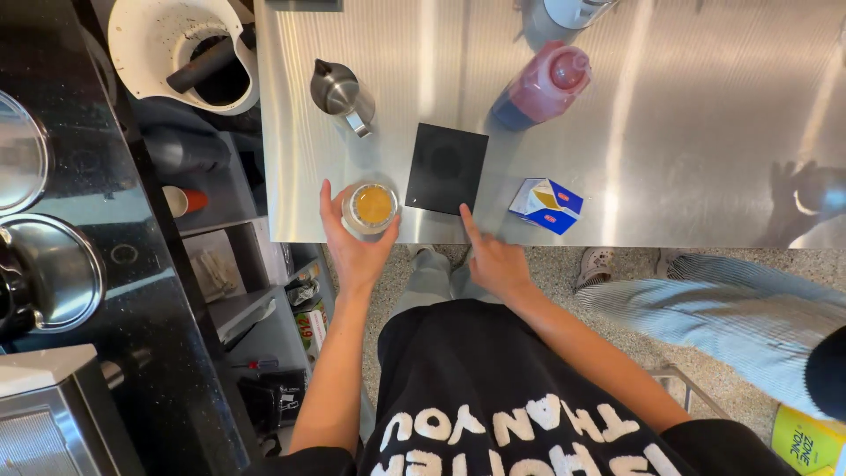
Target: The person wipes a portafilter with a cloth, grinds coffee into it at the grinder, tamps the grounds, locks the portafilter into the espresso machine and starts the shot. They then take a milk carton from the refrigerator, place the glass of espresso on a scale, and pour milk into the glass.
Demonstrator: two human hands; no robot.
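Note:
My left hand (351, 245) wraps around a clear glass of orange-brown drink (372, 205) standing near the front edge of a steel counter (687, 141). My right hand (492, 257) rests at the counter's edge with its forefinger stretched out, touching the near corner of a flat black square scale (446, 167). The glass stands just left of the scale. A small steel pitcher (340, 92) stands behind the glass.
A pink and blue bottle (542, 85) lies behind the scale. A small blue and white carton (546, 204) sits to its right. A white funnel-shaped bin (181, 51) is at the far left. Another person's legs (705, 304) stand at the right.

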